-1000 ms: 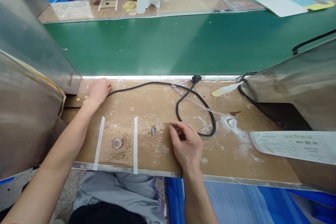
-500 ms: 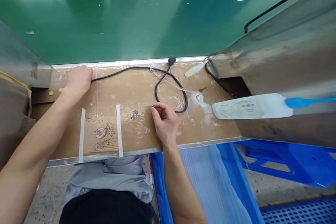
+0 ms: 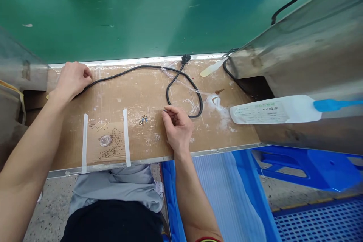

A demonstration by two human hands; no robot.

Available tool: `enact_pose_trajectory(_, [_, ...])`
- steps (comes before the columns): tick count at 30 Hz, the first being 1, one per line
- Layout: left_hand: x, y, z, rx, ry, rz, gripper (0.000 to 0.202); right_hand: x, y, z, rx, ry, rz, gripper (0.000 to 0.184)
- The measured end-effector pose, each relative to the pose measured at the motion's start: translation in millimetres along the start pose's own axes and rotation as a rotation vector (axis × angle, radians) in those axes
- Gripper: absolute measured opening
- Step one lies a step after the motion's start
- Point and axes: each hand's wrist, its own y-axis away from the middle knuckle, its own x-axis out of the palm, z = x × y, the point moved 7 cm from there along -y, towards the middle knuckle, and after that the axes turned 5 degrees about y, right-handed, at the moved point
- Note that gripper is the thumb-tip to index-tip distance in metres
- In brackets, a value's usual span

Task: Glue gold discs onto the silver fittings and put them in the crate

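Note:
My left hand [image 3: 74,79] is closed at the back left of the cardboard-covered bench [image 3: 113,87], over the black cable [image 3: 124,72]. Its fingertips are pressed together, and anything in them is hidden. A sliver of a yellow disc [image 3: 47,96] shows beside that wrist. My right hand [image 3: 178,126] rests near the front edge with thumb and forefinger pinched. A tiny dark bit seems to sit between them, too small to name. Left of it lies a little cluster of blue and brassy parts [image 3: 143,120]. A small clear round dish [image 3: 105,140] stands between two white tape strips [image 3: 126,138].
A white glue bottle [image 3: 261,110] with a blue cap lies at the right. Behind it are a yellowish-tipped spatula-like piece [image 3: 212,69] and a black plug [image 3: 185,59]. A thin wooden stick [image 3: 102,126] lies near the dish. Metal walls [image 3: 312,45] flank the bench.
My left hand has moved left, covering the spot where yellow discs lay. My right hand keeps its pinch in nearly the same place. The view has tilted down, hiding most of the far bench.

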Motion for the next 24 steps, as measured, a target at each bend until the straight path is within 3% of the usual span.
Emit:
enact_pose_trajectory(7, [-5.6,6.3,-4.0,0.01,0.143,-0.072,0.03,-3.0,-2.8,8.4,-0.032,0.054,0.002,0.016])
enact_pose_trajectory(11, [-11.8,12.0,-5.2,0.007,0.265,-0.17,0.028,-3.4,-2.8,9.3,-0.036,0.036,0.002,0.015])
enact_pose_trajectory(16, [-8.6,12.2,5.0,-0.013,0.308,-0.214,0.029,-2.3,-1.6,5.8,-0.029,0.004,0.003,0.014])
enact_pose_trajectory(24, [2.3,5.2,25.8,-0.043,0.22,-0.205,0.036,1.9,0.6,-18.4,0.217,-0.282,0.007,0.027])
